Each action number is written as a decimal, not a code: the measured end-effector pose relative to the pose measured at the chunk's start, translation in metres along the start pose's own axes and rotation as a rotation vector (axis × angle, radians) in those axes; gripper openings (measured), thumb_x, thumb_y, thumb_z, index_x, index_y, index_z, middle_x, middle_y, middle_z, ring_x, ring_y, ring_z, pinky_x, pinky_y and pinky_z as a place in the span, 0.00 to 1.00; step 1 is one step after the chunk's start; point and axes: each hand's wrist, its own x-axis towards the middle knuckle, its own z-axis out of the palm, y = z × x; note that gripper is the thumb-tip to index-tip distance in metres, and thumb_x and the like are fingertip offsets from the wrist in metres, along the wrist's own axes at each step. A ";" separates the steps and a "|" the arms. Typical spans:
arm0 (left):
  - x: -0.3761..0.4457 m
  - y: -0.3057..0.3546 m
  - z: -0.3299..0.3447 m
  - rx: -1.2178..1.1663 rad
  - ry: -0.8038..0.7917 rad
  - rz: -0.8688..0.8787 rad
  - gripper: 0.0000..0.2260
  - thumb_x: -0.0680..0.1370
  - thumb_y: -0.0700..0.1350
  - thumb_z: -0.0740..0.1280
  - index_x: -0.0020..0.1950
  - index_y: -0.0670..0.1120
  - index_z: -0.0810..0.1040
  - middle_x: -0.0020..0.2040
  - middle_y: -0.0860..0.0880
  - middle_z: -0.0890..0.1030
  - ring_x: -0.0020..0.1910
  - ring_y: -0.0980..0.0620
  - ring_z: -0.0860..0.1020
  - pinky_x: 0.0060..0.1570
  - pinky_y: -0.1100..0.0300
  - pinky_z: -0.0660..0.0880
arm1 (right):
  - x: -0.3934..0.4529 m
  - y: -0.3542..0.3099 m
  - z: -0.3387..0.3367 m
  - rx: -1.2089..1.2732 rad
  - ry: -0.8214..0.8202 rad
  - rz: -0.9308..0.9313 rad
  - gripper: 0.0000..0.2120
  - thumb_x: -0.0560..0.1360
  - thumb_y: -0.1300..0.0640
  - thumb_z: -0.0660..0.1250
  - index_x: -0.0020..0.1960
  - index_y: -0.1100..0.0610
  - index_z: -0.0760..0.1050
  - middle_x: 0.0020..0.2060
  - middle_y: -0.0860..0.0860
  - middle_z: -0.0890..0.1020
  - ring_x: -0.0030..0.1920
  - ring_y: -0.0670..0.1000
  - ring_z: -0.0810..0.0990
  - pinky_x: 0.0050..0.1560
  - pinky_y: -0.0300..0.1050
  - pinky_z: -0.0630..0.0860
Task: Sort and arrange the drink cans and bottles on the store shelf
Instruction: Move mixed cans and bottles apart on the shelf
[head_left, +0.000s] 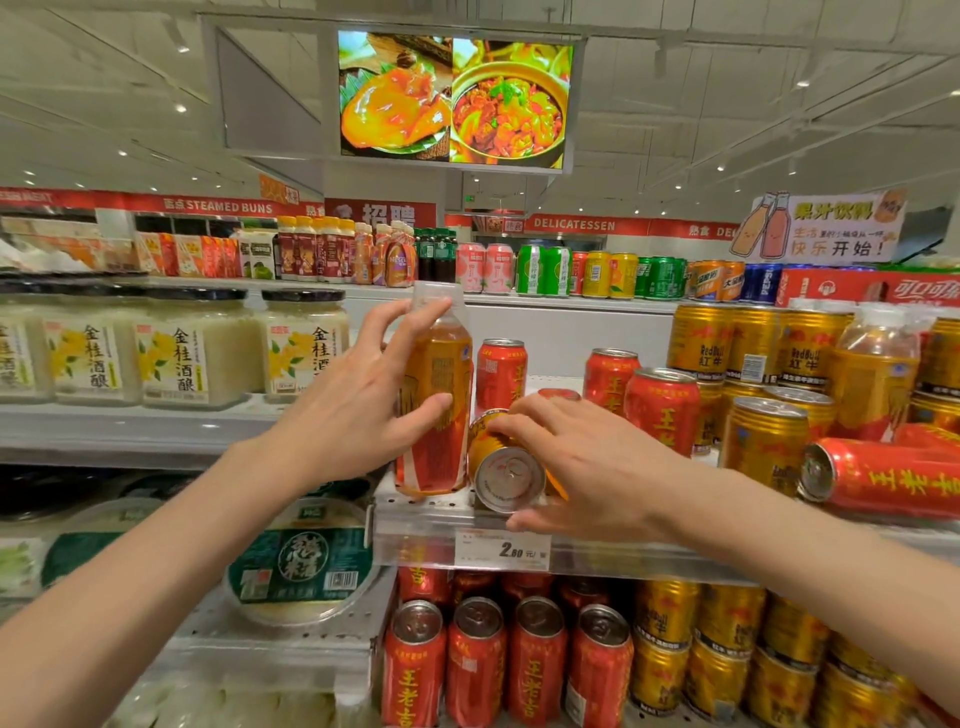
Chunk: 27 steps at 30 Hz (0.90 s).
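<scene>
We've got our left hand spread open against the upright tea bottle at the shelf front, steadying it. Right hand curls around the tipped-over gold can beside it. Probably best to stand it upright slowly so the bottle doesn't topple.

We record a clear bottle of amber drink with an orange-and-red label and pale cap. A gold can on its side shows a silver end. Upright red cans carry yellow characters; the gold cans carry red print. Jars of whitish contents have black lids and yellow-flower labels. The price tag is white with black figures.
</scene>
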 end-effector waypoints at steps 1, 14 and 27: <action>0.000 -0.001 0.001 -0.016 0.002 0.003 0.37 0.76 0.64 0.63 0.80 0.63 0.47 0.75 0.46 0.61 0.47 0.45 0.81 0.50 0.44 0.80 | 0.000 0.000 0.002 0.004 0.018 0.008 0.42 0.73 0.30 0.65 0.78 0.48 0.56 0.71 0.50 0.69 0.68 0.53 0.71 0.70 0.51 0.69; -0.001 -0.005 0.005 -0.077 0.033 -0.012 0.38 0.76 0.60 0.66 0.79 0.69 0.46 0.75 0.49 0.61 0.57 0.46 0.79 0.51 0.45 0.82 | 0.017 0.014 -0.011 0.474 0.146 0.263 0.31 0.71 0.34 0.68 0.68 0.46 0.65 0.56 0.48 0.84 0.52 0.50 0.83 0.53 0.51 0.80; -0.004 0.001 0.007 -0.001 0.064 -0.029 0.37 0.77 0.61 0.63 0.80 0.66 0.45 0.77 0.47 0.60 0.54 0.46 0.80 0.48 0.44 0.82 | 0.020 0.009 -0.007 0.631 0.051 0.334 0.25 0.80 0.36 0.57 0.72 0.47 0.71 0.66 0.45 0.79 0.58 0.44 0.77 0.57 0.42 0.74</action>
